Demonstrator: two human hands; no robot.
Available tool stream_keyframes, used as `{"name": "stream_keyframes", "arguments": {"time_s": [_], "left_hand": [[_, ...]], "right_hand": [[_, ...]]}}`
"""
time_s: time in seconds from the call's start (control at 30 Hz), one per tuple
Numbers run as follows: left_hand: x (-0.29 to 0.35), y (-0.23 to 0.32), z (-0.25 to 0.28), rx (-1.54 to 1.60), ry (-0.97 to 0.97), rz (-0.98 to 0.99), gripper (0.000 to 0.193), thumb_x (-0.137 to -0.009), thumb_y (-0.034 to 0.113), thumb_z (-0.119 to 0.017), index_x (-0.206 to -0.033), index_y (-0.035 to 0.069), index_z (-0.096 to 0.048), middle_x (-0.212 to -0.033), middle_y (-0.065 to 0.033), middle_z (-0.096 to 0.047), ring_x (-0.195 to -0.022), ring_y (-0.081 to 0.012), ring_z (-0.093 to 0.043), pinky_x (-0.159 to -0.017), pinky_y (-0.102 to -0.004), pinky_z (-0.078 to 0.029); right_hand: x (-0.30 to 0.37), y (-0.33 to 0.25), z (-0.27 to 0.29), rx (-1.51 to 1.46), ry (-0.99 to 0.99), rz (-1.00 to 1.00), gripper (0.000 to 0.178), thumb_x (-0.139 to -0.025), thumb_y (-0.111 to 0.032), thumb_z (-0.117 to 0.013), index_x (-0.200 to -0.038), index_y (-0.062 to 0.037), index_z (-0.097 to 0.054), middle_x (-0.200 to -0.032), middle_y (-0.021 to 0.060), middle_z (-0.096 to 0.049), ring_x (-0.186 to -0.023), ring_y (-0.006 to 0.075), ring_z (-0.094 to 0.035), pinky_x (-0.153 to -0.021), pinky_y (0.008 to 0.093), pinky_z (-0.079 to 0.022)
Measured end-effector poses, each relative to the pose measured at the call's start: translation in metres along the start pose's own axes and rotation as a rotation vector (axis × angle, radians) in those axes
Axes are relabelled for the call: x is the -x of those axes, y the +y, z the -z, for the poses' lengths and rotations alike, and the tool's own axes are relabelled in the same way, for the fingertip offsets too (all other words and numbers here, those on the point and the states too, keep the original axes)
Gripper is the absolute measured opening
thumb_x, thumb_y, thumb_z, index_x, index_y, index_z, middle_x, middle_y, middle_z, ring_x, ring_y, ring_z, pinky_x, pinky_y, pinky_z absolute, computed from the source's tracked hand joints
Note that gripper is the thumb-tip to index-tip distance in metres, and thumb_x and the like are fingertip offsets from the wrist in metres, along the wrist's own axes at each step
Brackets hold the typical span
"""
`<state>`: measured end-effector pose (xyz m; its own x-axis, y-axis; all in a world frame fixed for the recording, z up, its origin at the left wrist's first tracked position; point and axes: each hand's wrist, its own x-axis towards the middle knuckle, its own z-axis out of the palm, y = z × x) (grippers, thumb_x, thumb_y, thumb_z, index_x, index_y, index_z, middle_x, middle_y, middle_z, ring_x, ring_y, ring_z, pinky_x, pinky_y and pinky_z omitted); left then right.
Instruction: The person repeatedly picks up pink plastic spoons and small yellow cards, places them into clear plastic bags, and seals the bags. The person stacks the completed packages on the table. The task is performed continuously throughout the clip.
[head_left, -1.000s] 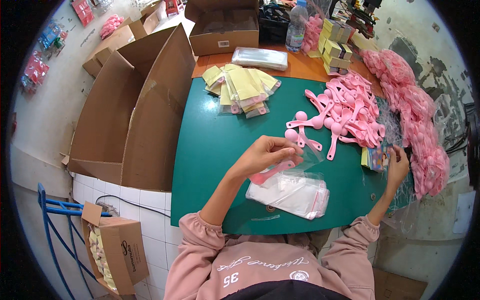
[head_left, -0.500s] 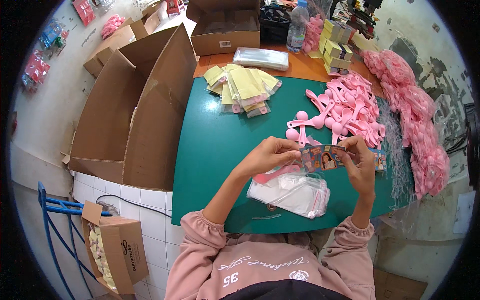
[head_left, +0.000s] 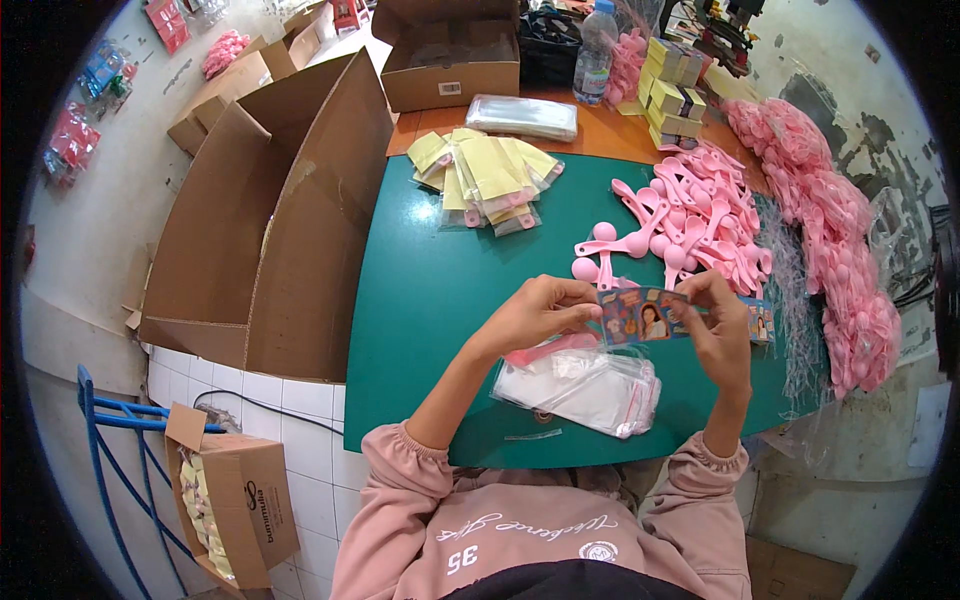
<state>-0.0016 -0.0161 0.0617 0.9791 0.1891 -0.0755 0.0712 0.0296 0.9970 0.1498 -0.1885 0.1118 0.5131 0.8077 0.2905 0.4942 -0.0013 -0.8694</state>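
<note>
The left forearm (head_left: 442,398), bare, slants up and to the right toward the left grip (head_left: 545,306); its back faces the camera, with bent fingers (head_left: 572,289) pointing right and the thumb drawn against them in a pinch. The right forearm (head_left: 723,428), also bare, rises nearly upright into the right grip (head_left: 720,325), whose fingers curl leftward, thumb and index closed together. The two stand apart, facing each other at about the same height, ahead of the torso (head_left: 540,525).
</note>
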Motion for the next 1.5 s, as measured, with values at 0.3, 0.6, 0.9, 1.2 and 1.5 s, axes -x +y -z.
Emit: {"name": "stream_keyframes", "arguments": {"time_s": [0.3, 0.6, 0.9, 1.2, 1.5], "left_hand": [[0.000, -0.001, -0.012, -0.129, -0.065, -0.127, 0.034, -0.084, 0.014, -0.057, -0.114, 0.001, -0.050, -0.080, -0.0060, -0.065, -0.074, -0.0113, -0.060, -0.067, -0.0257, -0.047], [0.022, -0.001, 0.008, -0.498, 0.072, -0.009, 0.051, -0.081, 0.018, -0.060, -0.125, 0.008, -0.038, -0.083, -0.0143, -0.065, -0.077, -0.0229, -0.064, -0.068, -0.0317, -0.047], [0.032, -0.019, 0.045, -0.087, 0.103, 0.026, 0.055, -0.074, 0.005, -0.064, -0.125, 0.006, -0.041, -0.097, -0.0050, -0.057, -0.075, -0.0051, -0.053, -0.066, -0.0187, -0.045], [0.026, -0.037, 0.028, 0.045, 0.127, -0.106, 0.050, -0.080, 0.011, -0.062, -0.124, 0.007, -0.040, -0.089, -0.0076, -0.060, -0.084, -0.0129, -0.058, -0.070, -0.0250, -0.049], [0.026, -0.053, 0.013, 0.488, 0.293, 0.195, 0.071, -0.089, 0.016, -0.050, -0.138, 0.009, 0.001, -0.108, -0.0154, -0.053, -0.094, -0.0197, -0.058, -0.075, -0.0303, -0.052]], "right_hand": [[-0.011, 0.000, -0.018, 0.239, -0.441, 0.020, 0.018, -0.071, -0.003, -0.062, -0.082, 0.0003, -0.048, -0.080, 0.0086, -0.056, -0.074, 0.0164, -0.057, -0.062, 0.0266, -0.047], [-0.028, 0.028, -0.034, -0.112, -0.505, -0.135, 0.016, -0.070, -0.004, -0.065, -0.068, 0.0017, -0.050, -0.067, 0.0021, -0.054, -0.060, 0.0100, -0.050, -0.055, 0.0258, -0.042], [-0.031, 0.055, -0.048, -0.407, -0.447, -0.395, 0.013, -0.071, -0.004, -0.067, -0.073, -0.0031, -0.054, -0.067, -0.0035, -0.052, -0.059, 0.0029, -0.046, -0.053, 0.0183, -0.037], [-0.031, 0.064, -0.053, -0.478, -0.260, -0.289, 0.012, -0.074, -0.003, -0.065, -0.070, -0.0033, -0.054, -0.069, -0.0006, -0.056, -0.064, 0.0044, -0.052, -0.054, 0.0175, -0.038], [-0.035, 0.038, -0.074, -0.003, -0.546, 0.225, 0.030, -0.082, -0.017, -0.057, -0.107, -0.0011, -0.057, -0.116, 0.0126, -0.053, -0.104, 0.0237, -0.051, -0.088, 0.0338, -0.040]]}}
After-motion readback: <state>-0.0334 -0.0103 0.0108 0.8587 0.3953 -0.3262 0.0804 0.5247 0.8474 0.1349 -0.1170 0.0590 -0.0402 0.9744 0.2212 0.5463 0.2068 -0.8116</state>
